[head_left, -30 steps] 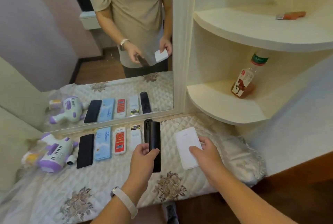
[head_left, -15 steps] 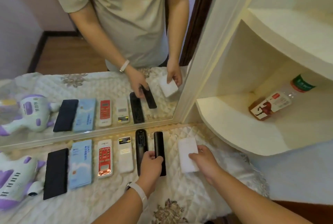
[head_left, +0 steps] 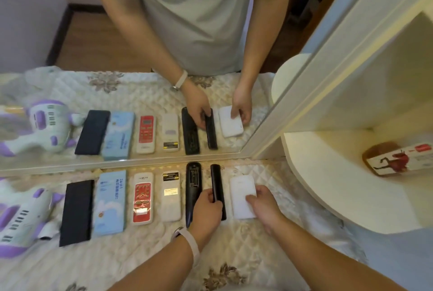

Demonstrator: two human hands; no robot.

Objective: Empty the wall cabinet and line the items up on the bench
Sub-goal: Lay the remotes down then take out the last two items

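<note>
The left grip (head_left: 207, 208), a bare hand with a pale wristband (head_left: 191, 242), curls its fingers round the lower half of a slim, matte black bar (head_left: 216, 180) with rounded ends, which lies flat on the table (head_left: 140, 255). At 3 o'clock of the bar, the right grip (head_left: 264, 206) pinches the near right part of a flat white slab (head_left: 241, 191) with soft rounded corners, thumb on top. The slab also lies flat on the table.

The table wears a glossy, cream quilted cover stitched in diamonds with brownish flower motifs. Running toward 9 o'clock from the bar, side by side in a row, are:
- a black remote (head_left: 193, 180) lying back-up, its battery bay uncovered
- a white remote (head_left: 171, 197)
- a red-and-white remote (head_left: 141, 198) in shiny wrap
- a pale blue oblong box (head_left: 109, 201)
- a flat black slab (head_left: 76, 212)
- a chunky white-and-purple plastic toy (head_left: 21, 215)

A mirror (head_left: 70, 44) at 12 o'clock reflects the row, both hands and a beige shirt. At 3 o'clock, on a curved cream cabinet shelf (head_left: 328, 173), a clear bottle (head_left: 398, 159) of amber liquid with a red-and-white label stands well apart from the row.
</note>
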